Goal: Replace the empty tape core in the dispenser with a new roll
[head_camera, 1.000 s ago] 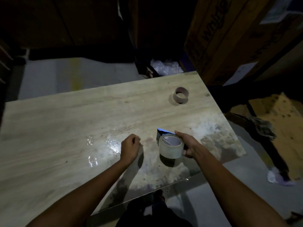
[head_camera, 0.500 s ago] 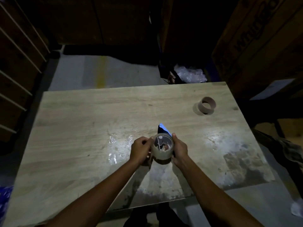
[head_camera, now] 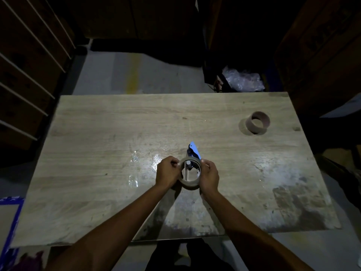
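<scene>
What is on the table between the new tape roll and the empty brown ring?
Nothing: the head view shows only bare table between the roll and the ring, apart from the dispenser's blue tip beside the roll.

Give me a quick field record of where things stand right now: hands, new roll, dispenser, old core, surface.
left hand: gripping the left side of the new roll
right hand: gripping its right side
new roll: held upright-open toward camera, over the dispenser
dispenser: blue, mostly hidden behind the roll; whether the roll is seated cannot be told
empty core: lying alone at the far right of the table
table: wooden, worn patches at near right
</scene>
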{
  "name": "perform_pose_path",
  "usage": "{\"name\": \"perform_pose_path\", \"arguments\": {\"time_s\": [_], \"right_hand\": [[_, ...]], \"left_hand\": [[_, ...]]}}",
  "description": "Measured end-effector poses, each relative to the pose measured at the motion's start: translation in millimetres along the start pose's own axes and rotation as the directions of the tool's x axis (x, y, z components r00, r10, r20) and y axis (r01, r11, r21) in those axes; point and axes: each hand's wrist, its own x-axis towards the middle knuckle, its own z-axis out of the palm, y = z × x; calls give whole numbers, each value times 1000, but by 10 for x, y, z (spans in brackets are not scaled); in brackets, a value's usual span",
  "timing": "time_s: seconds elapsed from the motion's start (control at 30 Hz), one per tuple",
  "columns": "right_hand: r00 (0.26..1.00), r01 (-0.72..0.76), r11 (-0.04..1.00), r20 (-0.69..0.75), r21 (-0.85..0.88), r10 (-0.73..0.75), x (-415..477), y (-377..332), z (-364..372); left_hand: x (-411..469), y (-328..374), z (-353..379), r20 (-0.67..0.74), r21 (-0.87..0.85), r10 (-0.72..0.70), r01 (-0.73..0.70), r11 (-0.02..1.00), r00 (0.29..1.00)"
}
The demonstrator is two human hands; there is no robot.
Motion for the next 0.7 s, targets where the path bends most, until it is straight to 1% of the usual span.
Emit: {"name": "perform_pose_path", "arguments": {"time_s": [0.1, 0.17, 0.23, 0.37, 0.53, 0.6, 0.7], "right_hand": [[989, 149, 966, 57, -211, -140, 16, 2, -74], [979, 201, 939, 74, -280, -188, 46, -13, -107], [974, 227, 917, 85, -328, -211, 60, -39, -143], [972, 237, 876, 105, -421, -212, 161, 2, -212], [951, 302, 829, 210, -470, -228, 266, -67, -298], [936, 338, 826, 254, -452, -244, 278, -99, -350], [919, 379, 829, 274, -411, -284, 287, -122, -448]], "left_hand": [[2, 3, 46, -23, 22, 24, -23, 999, 999], [-8, -2, 70, -30, 28, 32, -32, 999, 999], [-26, -4, 90, -38, 37, 38, -37, 999, 999], [-59, 13, 132, -38, 63, 33, -31, 998, 999], [-70, 12, 149, -31, 82, 43, -40, 996, 999], [-83, 5, 150, -38, 83, 39, -35, 996, 999], [-117, -6, 144, -48, 65, 12, -9, 998, 999]]}}
